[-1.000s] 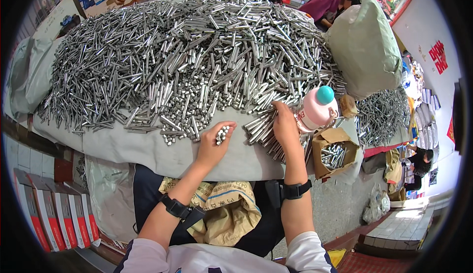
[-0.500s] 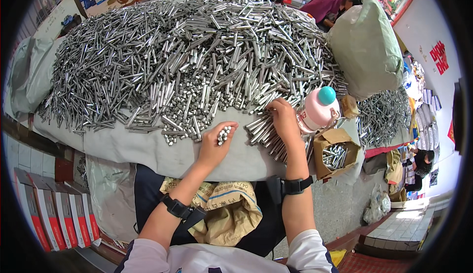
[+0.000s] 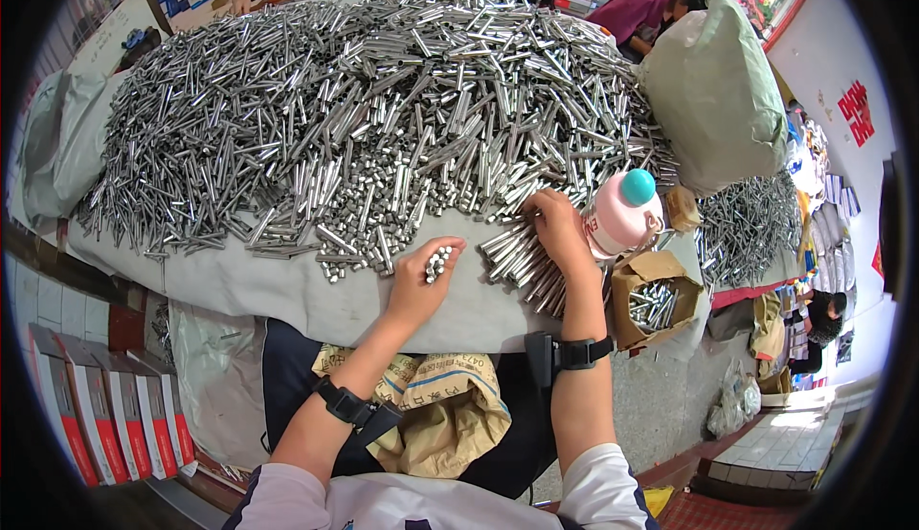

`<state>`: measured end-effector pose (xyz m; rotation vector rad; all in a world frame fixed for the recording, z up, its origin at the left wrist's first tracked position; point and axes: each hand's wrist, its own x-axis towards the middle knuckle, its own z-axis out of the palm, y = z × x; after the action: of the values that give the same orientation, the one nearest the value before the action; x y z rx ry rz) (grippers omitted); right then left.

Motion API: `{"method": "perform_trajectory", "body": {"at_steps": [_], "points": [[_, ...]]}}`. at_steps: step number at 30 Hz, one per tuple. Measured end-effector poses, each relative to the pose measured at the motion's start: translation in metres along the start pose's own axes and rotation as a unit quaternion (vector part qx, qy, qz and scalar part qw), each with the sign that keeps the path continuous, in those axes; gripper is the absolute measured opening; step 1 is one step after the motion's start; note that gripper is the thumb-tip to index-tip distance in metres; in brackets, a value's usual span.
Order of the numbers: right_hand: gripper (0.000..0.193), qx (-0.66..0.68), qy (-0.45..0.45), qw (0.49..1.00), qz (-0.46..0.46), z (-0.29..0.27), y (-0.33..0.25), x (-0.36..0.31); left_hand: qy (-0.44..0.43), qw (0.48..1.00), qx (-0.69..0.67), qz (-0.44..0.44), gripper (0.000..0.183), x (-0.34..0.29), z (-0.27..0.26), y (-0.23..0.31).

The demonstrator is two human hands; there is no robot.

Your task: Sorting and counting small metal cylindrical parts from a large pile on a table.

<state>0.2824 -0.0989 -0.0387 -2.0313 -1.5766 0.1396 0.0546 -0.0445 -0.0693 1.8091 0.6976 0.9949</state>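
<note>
Fingers of the right hand [image 3: 561,231] curl downward right of centre, their grip too hidden to tell. A heap of metal rods [image 3: 373,99] fills the upper frame; just below those fingers lies a slanted row of rods [image 3: 515,258], long axes rising rightward, nearer than the left hand [image 3: 414,281], which clasps a small bundle [image 3: 438,264] at centre.

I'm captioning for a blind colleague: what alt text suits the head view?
A left hand holds a bundle of metal rods; the right hand is at the near edge of a large rod heap, left of a pink bottle and an open box.
</note>
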Motion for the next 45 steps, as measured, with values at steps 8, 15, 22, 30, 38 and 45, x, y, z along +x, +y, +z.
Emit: {"method": "perform_trajectory", "body": {"at_steps": [8,15,22,30,38,45], "points": [[0.015,-0.028,0.008,0.999,-0.016,0.001,0.003,-0.002,-0.005,1.0,0.006,0.001,0.018,0.0,-0.001,0.001],[0.019,0.024,0.079,0.996,-0.028,-0.002,-0.01,0.0,-0.001,1.0,-0.021,-0.006,0.019,0.001,0.0,0.001],[0.018,0.529,0.035,0.847,0.03,-0.011,-0.074,-0.005,-0.006,1.0,-0.011,0.021,0.019,0.001,-0.003,-0.004],[0.018,0.45,-0.045,0.892,-0.015,0.011,-0.092,-0.023,0.009,0.999,0.036,-0.009,0.035,-0.001,-0.004,-0.004],[0.023,0.404,-0.096,0.909,-0.008,0.02,-0.082,-0.025,0.022,0.999,0.006,0.045,0.053,0.001,0.002,-0.013],[0.023,0.318,-0.066,0.945,-0.03,0.011,-0.093,-0.024,0.031,0.999,-0.017,0.006,0.055,0.001,0.001,-0.009]]}}
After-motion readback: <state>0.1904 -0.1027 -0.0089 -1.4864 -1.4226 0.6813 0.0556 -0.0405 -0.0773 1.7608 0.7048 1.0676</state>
